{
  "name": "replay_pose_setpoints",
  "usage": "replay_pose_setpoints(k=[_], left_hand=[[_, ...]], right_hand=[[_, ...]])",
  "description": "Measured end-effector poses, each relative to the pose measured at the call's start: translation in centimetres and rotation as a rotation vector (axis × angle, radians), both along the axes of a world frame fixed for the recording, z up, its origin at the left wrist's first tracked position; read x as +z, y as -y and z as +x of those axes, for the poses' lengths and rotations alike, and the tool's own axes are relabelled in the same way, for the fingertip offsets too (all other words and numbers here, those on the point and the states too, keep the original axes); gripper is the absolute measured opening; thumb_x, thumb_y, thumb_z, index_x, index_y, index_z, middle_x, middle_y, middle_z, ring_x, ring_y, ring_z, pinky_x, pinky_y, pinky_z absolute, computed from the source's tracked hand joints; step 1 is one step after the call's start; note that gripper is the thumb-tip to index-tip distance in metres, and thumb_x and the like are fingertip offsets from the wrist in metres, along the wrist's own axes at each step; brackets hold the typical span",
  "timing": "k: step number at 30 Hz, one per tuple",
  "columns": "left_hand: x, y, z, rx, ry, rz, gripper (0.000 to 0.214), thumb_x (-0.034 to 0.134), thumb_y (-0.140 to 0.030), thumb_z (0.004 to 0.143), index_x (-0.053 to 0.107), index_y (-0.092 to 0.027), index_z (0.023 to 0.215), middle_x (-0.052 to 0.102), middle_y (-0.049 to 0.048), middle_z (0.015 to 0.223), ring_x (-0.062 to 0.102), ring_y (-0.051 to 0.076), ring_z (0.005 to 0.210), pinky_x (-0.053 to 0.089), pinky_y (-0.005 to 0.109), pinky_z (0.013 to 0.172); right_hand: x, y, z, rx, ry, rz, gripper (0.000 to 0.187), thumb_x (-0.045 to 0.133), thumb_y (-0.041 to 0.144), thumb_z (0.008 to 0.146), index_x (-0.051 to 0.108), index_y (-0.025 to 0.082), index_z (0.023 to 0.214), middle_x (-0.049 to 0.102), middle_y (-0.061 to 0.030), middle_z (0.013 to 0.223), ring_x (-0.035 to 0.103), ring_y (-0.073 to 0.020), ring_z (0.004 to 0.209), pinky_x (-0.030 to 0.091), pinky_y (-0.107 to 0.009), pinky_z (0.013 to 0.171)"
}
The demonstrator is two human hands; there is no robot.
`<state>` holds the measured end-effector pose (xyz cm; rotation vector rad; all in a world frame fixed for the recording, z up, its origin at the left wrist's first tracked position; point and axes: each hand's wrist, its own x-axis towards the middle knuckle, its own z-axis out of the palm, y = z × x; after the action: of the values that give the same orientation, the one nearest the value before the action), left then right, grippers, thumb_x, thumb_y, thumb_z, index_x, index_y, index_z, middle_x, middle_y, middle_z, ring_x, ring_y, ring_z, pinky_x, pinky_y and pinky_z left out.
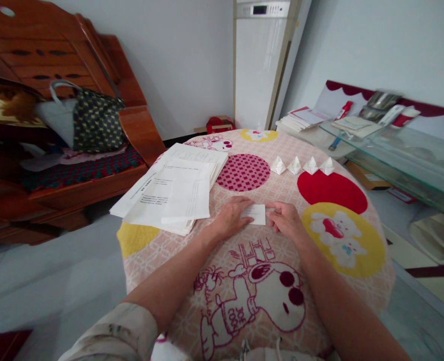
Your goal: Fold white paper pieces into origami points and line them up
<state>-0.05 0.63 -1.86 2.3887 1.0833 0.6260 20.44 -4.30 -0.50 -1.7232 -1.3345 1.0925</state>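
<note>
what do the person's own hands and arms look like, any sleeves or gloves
Both the left hand and the right hand are bare, with no gloves, rings or watch visible. The left arm wears a pale, greyish-beige sleeve ending near the elbow, with a small dark marking on it. No sleeve shows on the visible part of the right arm.

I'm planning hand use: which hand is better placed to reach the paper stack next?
Probably the left hand: it lies nearer the paper stack, while the right hand is beyond the small white paper.
</note>
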Motion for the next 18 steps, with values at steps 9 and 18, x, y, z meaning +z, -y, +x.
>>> replay_pose_setpoints(k=[9,18], left_hand=[[1.6,-0.3,-0.7,0.073,0.076,-0.159,0.051,0.072,-0.011,0.073,0.070,-0.018,0.124,0.071,0.0081,0.116,0.066,0.024,0.107,0.051,0.039,0.100],[0.4,-0.9,-1.0,-0.021,0.507,-0.539,0.041,0.075,-0.022,0.072,0.074,-0.012,0.111,0.075,0.0069,0.093,0.065,0.016,0.078,0.050,0.025,0.068]], right_hand=[[0.2,0.3,0.3,0.109,0.000,-0.026,0.020,0.066,0.028,0.079,0.071,0.013,0.091,0.059,0.0026,0.054,0.045,-0.0076,0.038,0.032,-0.019,0.037],[0.6,0.5,0.4,0.191,-0.052,0.066,0.032,0.065,0.042,0.079,0.053,0.020,0.059,0.047,0.0053,0.045,0.039,-0.0079,0.038,0.025,-0.022,0.040]])
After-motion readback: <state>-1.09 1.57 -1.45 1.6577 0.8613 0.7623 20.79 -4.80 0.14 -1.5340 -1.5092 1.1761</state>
